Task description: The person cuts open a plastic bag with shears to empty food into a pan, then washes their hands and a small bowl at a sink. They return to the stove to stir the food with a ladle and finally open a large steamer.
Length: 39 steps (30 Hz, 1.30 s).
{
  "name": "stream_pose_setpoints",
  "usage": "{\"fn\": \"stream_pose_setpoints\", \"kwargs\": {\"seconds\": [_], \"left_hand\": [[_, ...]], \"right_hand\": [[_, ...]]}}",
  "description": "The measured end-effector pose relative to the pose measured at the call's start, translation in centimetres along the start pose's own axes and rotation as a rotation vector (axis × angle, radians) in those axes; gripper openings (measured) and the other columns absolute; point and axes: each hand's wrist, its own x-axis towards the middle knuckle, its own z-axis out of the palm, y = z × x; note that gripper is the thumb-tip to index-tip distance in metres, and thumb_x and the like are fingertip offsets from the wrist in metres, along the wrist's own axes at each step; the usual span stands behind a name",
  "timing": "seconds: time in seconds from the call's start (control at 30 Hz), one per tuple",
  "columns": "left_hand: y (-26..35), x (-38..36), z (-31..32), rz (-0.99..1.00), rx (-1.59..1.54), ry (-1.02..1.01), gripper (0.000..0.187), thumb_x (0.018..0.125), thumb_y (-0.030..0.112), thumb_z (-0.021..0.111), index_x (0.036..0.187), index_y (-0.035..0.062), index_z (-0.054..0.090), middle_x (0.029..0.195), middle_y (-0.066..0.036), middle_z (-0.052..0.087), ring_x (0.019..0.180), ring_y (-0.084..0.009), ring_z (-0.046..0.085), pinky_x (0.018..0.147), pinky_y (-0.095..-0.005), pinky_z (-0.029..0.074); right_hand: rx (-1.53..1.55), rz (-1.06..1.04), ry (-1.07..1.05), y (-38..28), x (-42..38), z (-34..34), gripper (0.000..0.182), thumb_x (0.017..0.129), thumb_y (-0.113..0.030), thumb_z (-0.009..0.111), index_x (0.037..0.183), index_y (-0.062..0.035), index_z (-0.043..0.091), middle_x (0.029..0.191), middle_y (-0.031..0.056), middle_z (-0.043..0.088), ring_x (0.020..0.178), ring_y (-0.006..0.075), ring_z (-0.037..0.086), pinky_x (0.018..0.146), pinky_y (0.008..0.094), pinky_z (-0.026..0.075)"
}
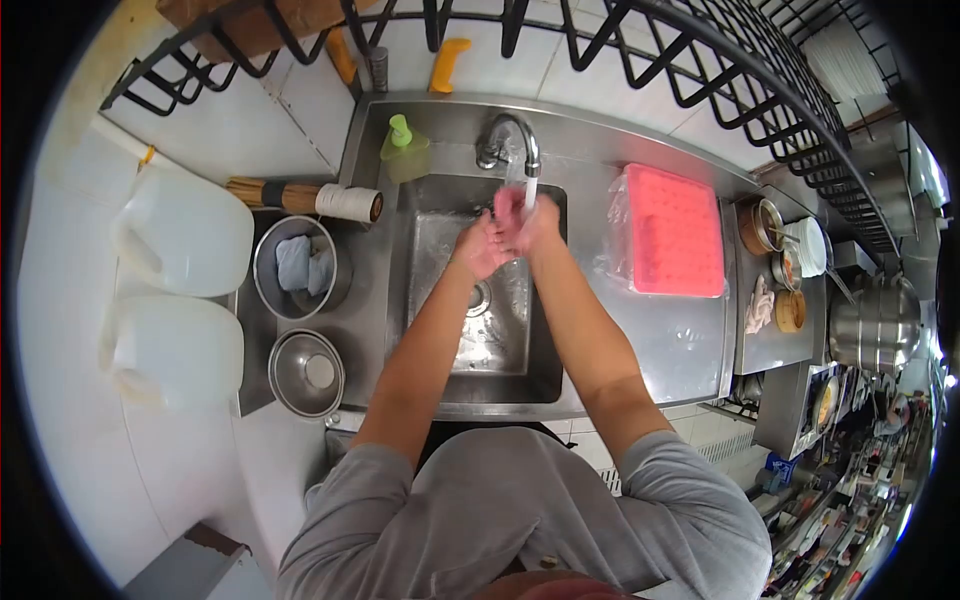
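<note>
Water runs from the curved metal faucet at the back of the steel sink. My left hand is just left of the stream, its fingers apart and close to the other hand, with nothing in it. My right hand is under the water, its fingers smeared by motion, so their pose is unclear. The two hands seem to touch or nearly touch. Below them lies the round drain. A green soap bottle stands behind the sink, at its left corner.
Two steel bowls, a bamboo brush and white jugs are at left. A pink tray lies right of the sink. A black wire rack hangs overhead. Pots stand far right.
</note>
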Motion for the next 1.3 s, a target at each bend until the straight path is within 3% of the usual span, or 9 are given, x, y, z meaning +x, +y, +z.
{"fn": "stream_pose_setpoints", "kwargs": {"seconds": [0.1, 0.13, 0.37, 0.53, 0.73, 0.9, 1.03, 1.2, 1.3], "left_hand": [[-0.5, 0.7, 2.9, 0.002, 0.019, -0.004, 0.041, 0.103, 0.035, 0.044, 0.125, 0.0027, 0.056, 0.122, -0.017, 0.064, 0.113, -0.0317, 0.062, 0.096, -0.0495, 0.052], [-0.1, -0.3, 4.1, -0.08, 0.018, -0.067, 0.04, 0.103, 0.034, 0.044, 0.124, 0.0031, 0.056, 0.121, -0.016, 0.064, 0.113, -0.0316, 0.063, 0.096, -0.0494, 0.052], [-0.6, -6.6, 0.4, -0.046, 0.537, -0.111, 0.043, 0.101, 0.036, 0.055, 0.129, 0.0027, 0.057, 0.121, -0.016, 0.065, 0.112, -0.0272, 0.064, 0.091, -0.041, 0.053], [0.7, -15.9, -1.6, -0.02, 0.556, -0.031, 0.045, 0.102, 0.035, 0.053, 0.128, -0.0007, 0.055, 0.118, -0.016, 0.066, 0.111, -0.0272, 0.065, 0.089, -0.0381, 0.053], [0.4, -19.2, -2.5, 0.025, 0.587, 0.025, 0.043, 0.102, 0.034, 0.053, 0.126, -0.0015, 0.056, 0.115, -0.017, 0.067, 0.104, -0.0262, 0.067, 0.088, -0.0363, 0.054], [-0.8, -18.5, -1.3, 0.076, 0.695, -0.077, 0.044, 0.102, 0.034, 0.051, 0.125, -0.0026, 0.057, 0.114, -0.017, 0.068, 0.102, -0.0249, 0.068, 0.086, -0.0355, 0.055], [-4.0, -14.1, 0.6, 0.025, 0.743, -0.081, 0.059, 0.105, 0.045, 0.042, 0.131, -0.0067, 0.052, 0.122, -0.02, 0.065, 0.11, -0.0274, 0.065, 0.094, -0.0393, 0.052], [-12.2, -10.2, 11.5, -0.14, 0.976, -0.409, 0.055, 0.105, 0.042, 0.043, 0.129, -0.0059, 0.055, 0.122, -0.019, 0.066, 0.111, -0.0252, 0.065, 0.094, -0.0359, 0.05], [-20.2, -11.8, 22.2, -0.302, 1.091, -0.753, 0.055, 0.106, 0.04, 0.042, 0.128, -0.0082, 0.054, 0.122, -0.023, 0.065, 0.111, -0.028, 0.065, 0.094, -0.0371, 0.051]], "right_hand": [[-1.063, -0.1, -0.223, -2.3, -2.3, 0.2, 0.028, 0.089, -0.011, 0.059, 0.109, 0.0067, 0.066, 0.096, 0.017, 0.071, 0.079, 0.0249, 0.069, 0.07, 0.0357, 0.058], [-1.246, -0.433, -0.177, -2.9, 0.5, -0.9, 0.035, 0.081, 0.003, 0.065, 0.116, 0.0037, 0.065, 0.077, 0.0073, 0.068, 0.063, 0.0149, 0.062, 0.06, 0.026, 0.051], [-1.157, -0.503, -0.313, -4.6, 9.5, 0.7, 0.037, 0.09, -0.01, 0.065, 0.127, -0.0061, 0.06, 0.076, 0.0, 0.063, 0.065, 0.0092, 0.058, 0.057, 0.0244, 0.049], [-0.796, 0.012, -0.165, -5.3, 12.0, 2.2, 0.044, 0.094, -0.052, 0.059, 0.086, -0.0087, 0.057, 0.058, 0.0053, 0.055, 0.037, 0.0145, 0.046, 0.032, 0.0309, 0.04], [-0.686, 0.208, -0.084, -4.9, 9.6, 3.1, 0.056, 0.097, -0.063, 0.042, 0.09, -0.0116, 0.061, 0.068, 0.0073, 0.06, 0.051, 0.0179, 0.054, 0.047, 0.0355, 0.043], [-0.823, 0.047, -0.176, -3.0, 8.3, -1.5, 0.051, 0.097, -0.058, 0.049, 0.095, -0.0089, 0.063, 0.077, 0.0136, 0.065, 0.063, 0.0244, 0.064, 0.053, 0.042, 0.053], [-1.915, -0.718, -0.171, -3.9, -3.8, -6.3, 0.022, 0.082, -0.022, 0.064, 0.094, -0.0075, 0.076, 0.086, 0.0188, 0.072, 0.083, 0.0343, 0.07, 0.078, 0.0431, 0.055], [-1.836, -0.957, -0.019, -11.3, -21.7, -18.5, 0.019, 0.084, -0.016, 0.062, 0.073, -0.0019, 0.069, 0.071, 0.0182, 0.067, 0.068, 0.0337, 0.067, 0.067, 0.0436, 0.053], [-1.422, -0.665, 0.297, -17.3, -35.2, -26.9, 0.02, 0.084, -0.018, 0.064, 0.071, -0.0034, 0.069, 0.069, 0.0125, 0.067, 0.065, 0.0288, 0.066, 0.066, 0.0407, 0.053]]}}
